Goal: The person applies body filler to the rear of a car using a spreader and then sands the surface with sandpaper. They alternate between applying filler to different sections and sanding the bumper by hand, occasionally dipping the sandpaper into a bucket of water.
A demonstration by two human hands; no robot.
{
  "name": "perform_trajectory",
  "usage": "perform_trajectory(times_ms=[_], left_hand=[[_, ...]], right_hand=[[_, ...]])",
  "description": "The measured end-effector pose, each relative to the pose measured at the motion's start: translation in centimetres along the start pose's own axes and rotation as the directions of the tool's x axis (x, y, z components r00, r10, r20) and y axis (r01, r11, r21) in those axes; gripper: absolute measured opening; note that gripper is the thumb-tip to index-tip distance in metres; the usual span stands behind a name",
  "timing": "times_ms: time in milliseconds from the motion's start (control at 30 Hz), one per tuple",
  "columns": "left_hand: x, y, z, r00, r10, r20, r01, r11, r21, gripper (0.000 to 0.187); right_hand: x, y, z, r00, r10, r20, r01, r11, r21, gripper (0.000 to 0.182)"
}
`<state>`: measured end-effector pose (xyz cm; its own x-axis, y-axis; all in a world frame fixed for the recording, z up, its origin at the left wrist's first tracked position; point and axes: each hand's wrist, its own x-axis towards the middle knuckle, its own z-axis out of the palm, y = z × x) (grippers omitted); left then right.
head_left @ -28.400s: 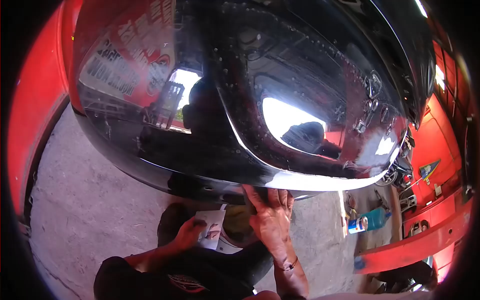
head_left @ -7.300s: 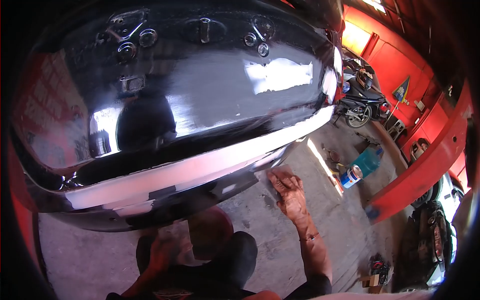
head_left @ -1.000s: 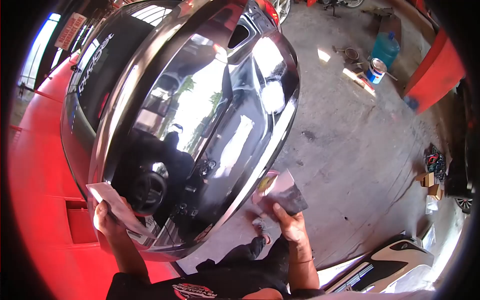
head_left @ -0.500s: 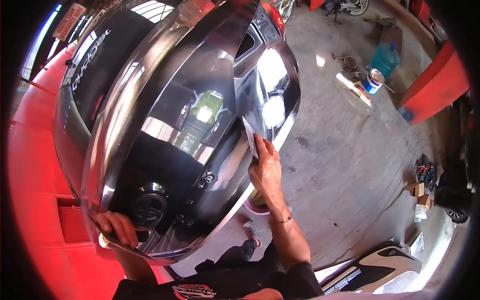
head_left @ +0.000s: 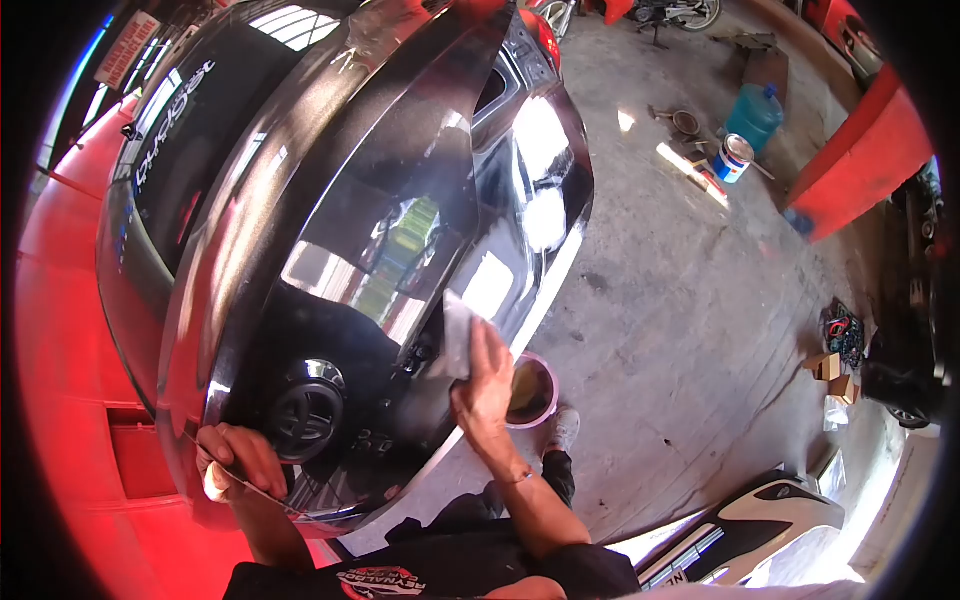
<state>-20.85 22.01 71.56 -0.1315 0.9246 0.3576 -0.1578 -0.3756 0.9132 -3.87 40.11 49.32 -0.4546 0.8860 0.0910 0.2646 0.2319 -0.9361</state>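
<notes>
A dark car's rear end fills the left and middle of the head view, with a glossy trunk lid [head_left: 385, 180] and a round black emblem [head_left: 303, 420]. My left hand [head_left: 243, 455] has its fingers curled over the lid's edge beyond the emblem. My right hand [head_left: 483, 380] pinches a thin, flat, light-grey sheet [head_left: 458, 335] and holds it against the rear panel. I cannot make out the sheet's exact kind. Pale, cloudy patches mark the panel beside it. Under the right wrist a pink-rimmed bucket [head_left: 552, 400] with murky liquid stands on the floor.
A red car [head_left: 70, 350] is close on the left. On the concrete floor [head_left: 660, 330] stand a paint can [head_left: 733, 158] and a blue water jug [head_left: 757, 115]. A red post [head_left: 855, 165] rises at right. A black-and-white bumper [head_left: 765, 520] lies at lower right.
My right hand has moved left and downward along the panel with the grey sheet. The bucket shows more fully now. My left hand keeps its hold on the edge.
</notes>
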Motion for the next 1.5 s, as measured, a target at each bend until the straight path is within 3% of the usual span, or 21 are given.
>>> perform_trajectory(times_ms=[100,167,233,333,367,400,500,667,833,900,1000,1200,1333,1400,1500], left_hand=[[-0.4,0.0,0.2,0.999,0.005,-0.04,-0.005,1.0,0.003,0.025],[-0.3,-0.1,0.2,0.999,0.004,-0.052,-0.005,1.0,-0.011,0.026],[0.0,-0.2,0.6,0.997,0.023,-0.067,-0.024,1.0,-0.018,0.022],[0.1,-0.1,0.7,0.996,0.029,-0.081,-0.031,0.999,-0.031,0.019],[0.0,-0.2,0.5,0.998,0.025,-0.061,-0.028,0.999,-0.044,0.018],[-0.2,0.0,0.1,1.0,-0.012,-0.02,0.011,0.998,-0.06,0.03],[0.2,0.1,-0.3,0.998,-0.026,0.06,0.028,0.999,-0.046,0.035],[0.6,0.1,-0.8,0.995,-0.037,0.09,0.043,0.997,-0.064,0.038],[0.6,-0.1,0.1,0.997,-0.025,0.068,0.029,0.998,-0.06,0.035],[0.2,-0.2,0.4,0.999,-0.015,-0.047,0.012,0.997,-0.074,0.025],[0.8,-0.1,0.4,0.999,-0.038,0.016,0.039,0.999,-0.026,0.03],[0.5,-0.2,0.4,1.0,-0.013,-0.027,0.011,0.998,-0.06,0.029],[0.3,-0.2,0.3,0.999,-0.01,-0.035,0.008,0.998,-0.069,0.03],[0.5,-0.1,0.4,1.0,-0.021,-0.019,0.021,1.0,0.004,0.025],[0.3,-0.2,0.5,0.999,-0.013,-0.046,0.013,1.0,-0.016,0.024]], right_hand=[[3.4,0.5,-2.5,0.996,-0.004,-0.084,-0.003,0.997,-0.074,0.085],[5.6,1.4,-2.9,0.986,-0.113,-0.126,0.1,0.989,-0.105,0.079],[7.3,1.8,-3.0,0.987,-0.125,-0.104,0.109,0.983,-0.148,0.075],[8.6,1.0,-2.3,0.99,-0.061,-0.126,0.038,0.983,-0.18,0.066],[8.9,1.0,-1.9,0.995,0.051,-0.086,-0.062,0.99,-0.129,0.073],[9.0,0.9,-1.8,0.996,0.063,-0.057,-0.071,0.988,-0.138,0.072],[8.8,1.4,-1.4,0.997,0.067,-0.038,-0.072,0.989,-0.13,0.072],[6.0,2.2,-0.7,0.998,-0.063,0.004,0.063,0.996,-0.056,0.082],[1.5,1.9,0.9,0.997,-0.062,0.042,0.064,0.996,-0.056,0.089],[-0.4,1.7,1.4,0.997,-0.052,0.062,0.056,0.997,-0.06,0.089],[-3.4,1.3,2.8,0.997,-0.037,0.069,0.041,0.998,-0.052,0.089],[-10.4,-0.3,5.8,0.995,-0.055,0.087,0.054,0.998,0.014,0.087],[-13.5,-1.3,5.4,0.987,-0.089,0.137,0.086,0.996,0.023,0.091],[-14.1,-1.6,4.3,0.964,-0.083,0.254,0.08,0.997,0.023,0.09],[-12.8,-0.8,2.4,0.977,-0.06,0.203,0.048,0.997,0.066,0.088]])
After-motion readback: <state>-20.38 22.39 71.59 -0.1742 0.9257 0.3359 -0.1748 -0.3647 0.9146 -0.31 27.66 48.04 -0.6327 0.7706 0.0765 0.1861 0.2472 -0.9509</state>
